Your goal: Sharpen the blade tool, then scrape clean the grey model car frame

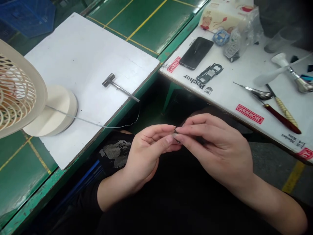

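My left hand (pixel 149 150) and my right hand (pixel 217 143) meet above my lap, fingertips touching. Between them they pinch a small dark part (pixel 176 139), mostly covered by the thumbs and fingers, so its kind cannot be made out. Both hands are closed on it. Beyond my right hand, on the white-topped table, lies a dark toy-car frame (pixel 209 73) with openings in it. A black smartphone (pixel 197 52) rests just behind that frame. To the left, a small metal hammer (pixel 117 85) lies on the white board (pixel 97 49), its handle reaching the board's edge.
A cream fan (pixel 52 114) stands at the left, its thin cable (pixel 97 124) hanging over the board's edge. On the right table lie a red-handled tool (pixel 283 119), a metal-bodied tool (pixel 261 94), a blue toy car body (pixel 220 37) and a clear plastic bag (pixel 244 36).
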